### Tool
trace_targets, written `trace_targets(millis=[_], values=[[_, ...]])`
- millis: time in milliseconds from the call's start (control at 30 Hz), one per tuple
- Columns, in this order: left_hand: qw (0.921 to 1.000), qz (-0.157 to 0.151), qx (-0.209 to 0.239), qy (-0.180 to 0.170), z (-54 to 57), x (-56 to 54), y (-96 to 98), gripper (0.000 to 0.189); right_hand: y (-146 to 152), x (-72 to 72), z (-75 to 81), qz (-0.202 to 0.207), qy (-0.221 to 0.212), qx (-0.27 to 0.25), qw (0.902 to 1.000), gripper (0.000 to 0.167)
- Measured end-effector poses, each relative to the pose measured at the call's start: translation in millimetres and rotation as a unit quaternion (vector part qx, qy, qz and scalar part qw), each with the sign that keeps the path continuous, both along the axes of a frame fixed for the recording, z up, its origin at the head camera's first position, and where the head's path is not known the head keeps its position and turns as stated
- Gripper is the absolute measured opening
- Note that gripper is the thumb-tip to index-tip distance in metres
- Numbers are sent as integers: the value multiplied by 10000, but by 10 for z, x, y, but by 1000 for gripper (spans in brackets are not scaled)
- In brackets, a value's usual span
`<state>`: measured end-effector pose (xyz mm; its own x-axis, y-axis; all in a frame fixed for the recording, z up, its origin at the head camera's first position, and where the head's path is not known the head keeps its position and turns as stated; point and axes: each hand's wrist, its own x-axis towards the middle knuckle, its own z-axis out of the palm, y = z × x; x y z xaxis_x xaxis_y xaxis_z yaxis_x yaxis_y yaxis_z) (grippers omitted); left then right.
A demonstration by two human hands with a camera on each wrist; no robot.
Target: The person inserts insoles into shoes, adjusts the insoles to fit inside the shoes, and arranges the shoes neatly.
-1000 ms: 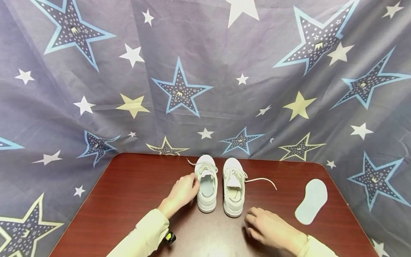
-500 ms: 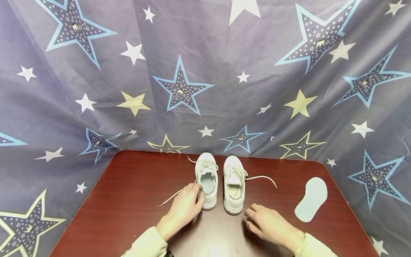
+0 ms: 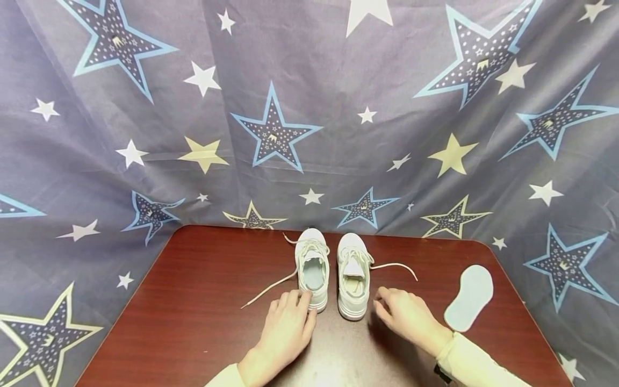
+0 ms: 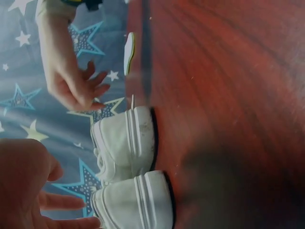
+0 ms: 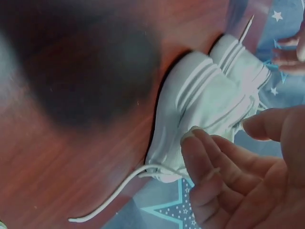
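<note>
Two white sneakers stand side by side with their toes toward the backdrop. In the left sneaker (image 3: 313,271) lies a pale blue insole (image 3: 313,275); its loose lace (image 3: 271,287) trails out to the left. My left hand (image 3: 285,328) is just behind that shoe's heel, fingers extended and holding nothing; whether a fingertip touches it I cannot tell. The right sneaker (image 3: 353,279) has a bare-looking cream inside, and its lace runs out to the right. Close to its heel, my right hand (image 3: 406,317) hovers with loosely bent fingers and nothing in them, also seen in the right wrist view.
A pale blue-white insole (image 3: 469,298) lies on the right side of the dark red wooden table (image 3: 203,279). Behind the table hangs a grey-blue cloth (image 3: 309,107) printed with stars.
My left hand has let go of the left sneaker's lace, which now lies on the table to the left, and has drawn back behind the heel. My right hand has risen slightly.
</note>
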<state>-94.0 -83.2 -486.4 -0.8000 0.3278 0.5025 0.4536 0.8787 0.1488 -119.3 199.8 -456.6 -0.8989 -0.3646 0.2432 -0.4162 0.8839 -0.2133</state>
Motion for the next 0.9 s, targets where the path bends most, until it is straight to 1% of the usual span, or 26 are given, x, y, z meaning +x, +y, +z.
trace_targets(millis=[100,267,333,433,567,700,900], values=[[9999,12,-132,41,-40,44,7,27,21,-105,20,-58,-45,-122,9999,6],[9999,67,-73,-55,-61,81,3,29,38,-327,44,-86,48,-281,9996,6],[9999,91,-60,-106,-62,86,-4,29,23,-429,55,-116,24,-368,9993,6],[9998,110,-84,-165,-59,86,-15,30,-23,-585,70,-166,-104,-543,9983,7],[9997,113,-109,-204,-43,87,-16,30,-96,-758,58,-257,-411,-689,9964,13],[9996,102,-112,-233,-25,91,-2,30,-137,-869,0,-329,-586,-677,9954,17],[9997,126,-91,-189,-30,90,6,30,-138,-974,-107,-312,-646,-685,9951,18]])
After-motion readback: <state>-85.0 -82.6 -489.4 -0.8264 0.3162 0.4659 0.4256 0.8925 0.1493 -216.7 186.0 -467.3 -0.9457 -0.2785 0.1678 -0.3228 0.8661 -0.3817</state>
